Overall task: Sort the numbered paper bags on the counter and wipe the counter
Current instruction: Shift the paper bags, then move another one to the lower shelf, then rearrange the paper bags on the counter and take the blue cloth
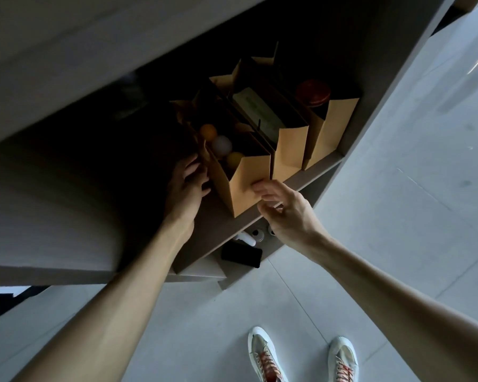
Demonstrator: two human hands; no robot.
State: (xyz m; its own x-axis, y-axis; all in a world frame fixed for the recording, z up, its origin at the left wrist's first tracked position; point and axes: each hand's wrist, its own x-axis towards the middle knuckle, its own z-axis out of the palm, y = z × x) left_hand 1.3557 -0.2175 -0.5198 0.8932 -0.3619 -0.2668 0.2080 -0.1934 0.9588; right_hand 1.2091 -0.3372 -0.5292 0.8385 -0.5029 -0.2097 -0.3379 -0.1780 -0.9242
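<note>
Left hand [188,186]: grip apart, flat against near bag [242,172] side, probably touching.
Right hand [280,208]: fingertips apart, on bag front.
Advice: slide squarely beside middle bag [289,150].

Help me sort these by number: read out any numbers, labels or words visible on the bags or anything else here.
None can be read.
Three brown paper bags: visible sides blank, no numbers showing.
Green packet inside the middle bag: markings too dark and blurred to read.

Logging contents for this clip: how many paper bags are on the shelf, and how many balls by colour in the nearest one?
Paper bags: 3 (nearest, middle, far)
Orange ball: 1
White ball: 1
Yellow ball: 1
Total: 6 things
</note>
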